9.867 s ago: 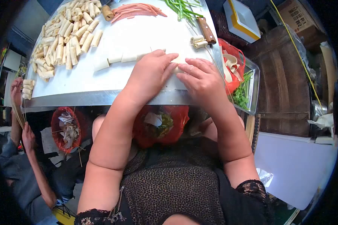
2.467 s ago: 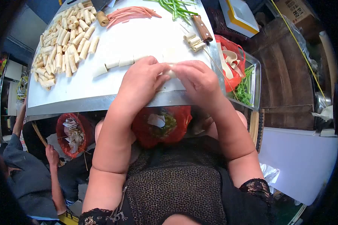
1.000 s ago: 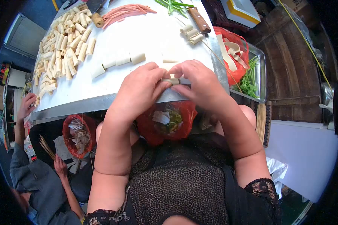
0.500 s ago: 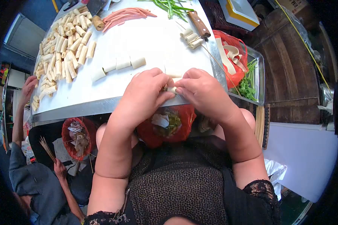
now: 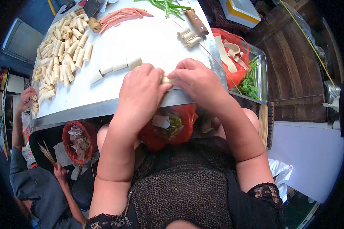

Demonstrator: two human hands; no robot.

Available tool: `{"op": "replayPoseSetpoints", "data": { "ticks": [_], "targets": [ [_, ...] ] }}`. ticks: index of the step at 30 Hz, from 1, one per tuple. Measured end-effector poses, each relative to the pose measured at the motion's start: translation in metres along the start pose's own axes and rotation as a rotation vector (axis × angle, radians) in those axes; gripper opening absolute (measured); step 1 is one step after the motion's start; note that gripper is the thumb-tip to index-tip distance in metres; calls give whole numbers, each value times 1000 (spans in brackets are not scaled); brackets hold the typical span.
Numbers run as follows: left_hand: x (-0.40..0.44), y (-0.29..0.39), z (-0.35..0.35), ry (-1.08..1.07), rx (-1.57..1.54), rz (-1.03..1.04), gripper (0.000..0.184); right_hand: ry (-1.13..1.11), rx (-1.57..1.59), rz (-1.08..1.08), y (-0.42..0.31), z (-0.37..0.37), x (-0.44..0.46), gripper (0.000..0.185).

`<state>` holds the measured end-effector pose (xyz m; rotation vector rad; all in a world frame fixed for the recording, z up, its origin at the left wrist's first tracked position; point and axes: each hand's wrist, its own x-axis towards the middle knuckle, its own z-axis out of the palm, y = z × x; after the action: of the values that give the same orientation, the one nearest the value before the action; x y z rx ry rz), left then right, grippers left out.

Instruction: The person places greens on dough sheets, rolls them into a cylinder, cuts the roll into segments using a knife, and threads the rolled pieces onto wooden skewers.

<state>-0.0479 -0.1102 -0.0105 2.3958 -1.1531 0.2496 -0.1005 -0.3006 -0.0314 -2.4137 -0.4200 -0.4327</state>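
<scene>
Near the table's front edge, my left hand (image 5: 142,86) and my right hand (image 5: 193,79) pinch a small pale tofu-skin roll (image 5: 166,79) from either side. Fingers cover most of it. Just left of my hands lies a row of pale tofu-skin pieces (image 5: 119,64). Several rolls on a skewer (image 5: 188,37) rest beyond my right hand, beside a wooden-handled knife (image 5: 197,22). Pink sausage-like strips (image 5: 126,15) and green strips (image 5: 166,7) lie at the far side of the table.
A large heap of finished-looking rolls (image 5: 67,53) covers the white table's left side. A co-worker's hand (image 5: 28,98) holds a roll there; the other holds thin sticks (image 5: 47,152). Right stand a red bag (image 5: 239,78) and metal tray (image 5: 264,86). Red-lined bins (image 5: 80,137) sit below.
Both my hands have shifted slightly away from me and left, still at the roll, as the view moved a little. The co-worker's far hand now shows a roll in it.
</scene>
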Motion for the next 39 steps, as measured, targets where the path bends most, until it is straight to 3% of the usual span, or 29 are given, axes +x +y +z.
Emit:
{"op": "replayPoseSetpoints", "data": {
  "ticks": [3,8,10,13,16,19,24,26,28,31,37,39],
  "targets": [
    [1,-4,3,36,-178,-17,22,-25,-48,21,0,0,2,19],
    [6,-10,14,15,-134,-6,18,69,-72,14,0,5,2,22],
    [9,-11,16,30,-131,-15,17,144,73,1,-2,0,2,24],
    [11,-12,18,36,-126,-30,16,139,-50,-68,5,4,5,29],
    [10,-16,16,17,-96,-12,19,167,-49,-59,7,9,10,20],
    [3,-16,10,-114,-152,-12,19,31,40,16,2,0,2,17],
    [3,-9,3,-61,-385,-135,25,32,36,-58,10,0,9,10],
    [3,-12,8,-43,-330,-122,24,39,9,-52,9,5,10,9],
    [4,-15,12,-17,-275,-112,23,186,-39,-68,10,12,10,15],
    [5,-16,16,7,-216,-111,27,204,-101,-199,10,9,9,18],
    [4,-22,24,151,-132,-64,38,175,-288,-156,9,18,23,19],
    [6,-22,22,201,-311,-231,42,190,-275,-158,14,19,27,21]
  ]
}}
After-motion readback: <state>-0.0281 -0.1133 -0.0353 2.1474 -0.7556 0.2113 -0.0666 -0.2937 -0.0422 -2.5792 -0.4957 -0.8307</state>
